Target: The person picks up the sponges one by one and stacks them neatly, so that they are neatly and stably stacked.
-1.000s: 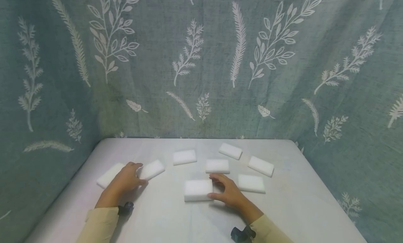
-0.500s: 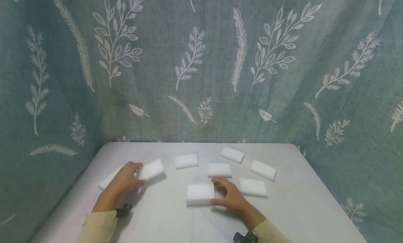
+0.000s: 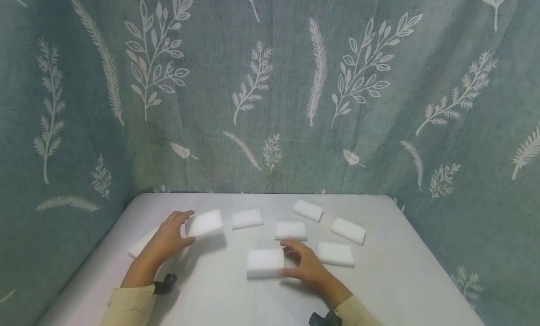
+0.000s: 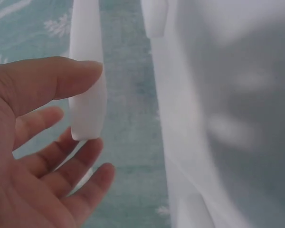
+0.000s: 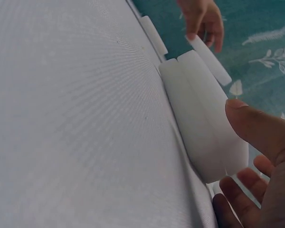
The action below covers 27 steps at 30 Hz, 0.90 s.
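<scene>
My left hand pinches a white sponge block by its left end, between thumb and fingers. The block is raised off the table, with its shadow falling below it. In the left wrist view the thumb presses one face of this block and fingertips meet its lower end. My right hand holds the right end of two stacked white sponge blocks on the table. The right wrist view shows the seam between the stacked blocks, with the thumb on the upper one and fingers curled at their end.
Flat on the white table lie several more white blocks: one partly behind the left hand, others at the back, middle and right. A green leaf-patterned curtain encloses the far side and both flanks.
The left hand has lifted its sponge block from the table and tilted it. The right hand stays at the stack. The head view has shifted slightly.
</scene>
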{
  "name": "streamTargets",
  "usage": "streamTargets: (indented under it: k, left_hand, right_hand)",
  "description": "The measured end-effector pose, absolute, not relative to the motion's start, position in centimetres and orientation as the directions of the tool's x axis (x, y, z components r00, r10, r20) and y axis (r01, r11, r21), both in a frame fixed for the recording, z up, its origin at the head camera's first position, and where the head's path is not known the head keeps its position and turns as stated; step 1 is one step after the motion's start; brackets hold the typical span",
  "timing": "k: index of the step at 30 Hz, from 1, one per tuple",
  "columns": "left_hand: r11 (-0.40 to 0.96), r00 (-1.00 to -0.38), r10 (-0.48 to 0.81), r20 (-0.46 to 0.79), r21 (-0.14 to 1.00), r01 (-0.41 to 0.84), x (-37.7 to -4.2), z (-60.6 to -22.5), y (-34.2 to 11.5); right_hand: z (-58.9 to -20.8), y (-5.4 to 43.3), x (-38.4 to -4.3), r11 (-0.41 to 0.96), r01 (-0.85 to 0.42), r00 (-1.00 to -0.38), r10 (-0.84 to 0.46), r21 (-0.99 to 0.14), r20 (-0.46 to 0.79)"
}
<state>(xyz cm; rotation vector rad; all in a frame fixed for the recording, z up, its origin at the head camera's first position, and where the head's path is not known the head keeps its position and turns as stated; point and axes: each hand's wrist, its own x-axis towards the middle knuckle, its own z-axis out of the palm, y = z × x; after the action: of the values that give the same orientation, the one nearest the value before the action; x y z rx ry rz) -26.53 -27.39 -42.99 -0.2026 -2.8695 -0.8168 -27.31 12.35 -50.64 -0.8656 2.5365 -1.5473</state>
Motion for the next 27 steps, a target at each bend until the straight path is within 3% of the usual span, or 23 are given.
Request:
streamTargets:
  k: [19, 27]
  left_hand:
    - [0.822, -0.94, 0.24, 0.242, 0.465, 0.329, -26.1, -41.7, -25.4]
    - [0.82, -0.948, 0.276, 0.157, 0.476, 0.317, -26.7, -41.8, -24.1]
  right_hand:
    - [-51.1, 12.9, -28.0, 0.368, -0.471, -0.816, -0.527, -0.802, 0.238]
    - [-51.2, 13.1, -28.2, 0.412, -0.511, -0.806, -0.535, -0.754, 0.254]
